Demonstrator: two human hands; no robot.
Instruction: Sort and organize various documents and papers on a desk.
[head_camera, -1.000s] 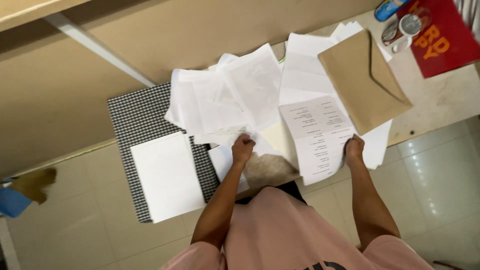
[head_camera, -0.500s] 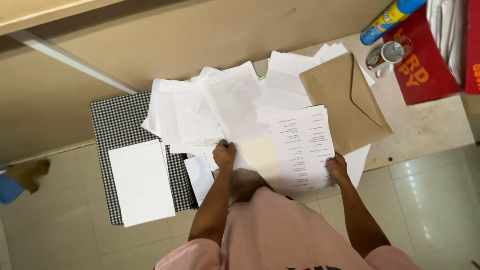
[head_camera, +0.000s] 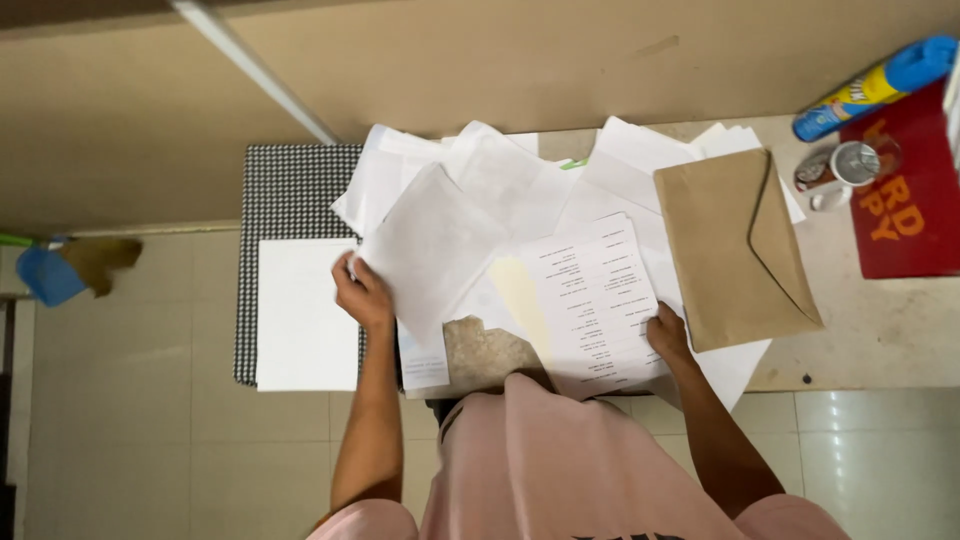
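Head view: the left hand (head_camera: 362, 295) has its fingers clamped on a white sheet (head_camera: 430, 250) near the table's (head_camera: 880, 320) front edge. The right hand (head_camera: 668, 335) pinches a printed sheet (head_camera: 590, 295) beside a brown envelope (head_camera: 730, 245).

Looked like a room at home, used as a paperwork corner. Showed a stone counter (head_camera: 880, 330) strewn with loose papers (head_camera: 470, 215), pale floor tiles (head_camera: 130, 400), a spray can (head_camera: 872, 88).
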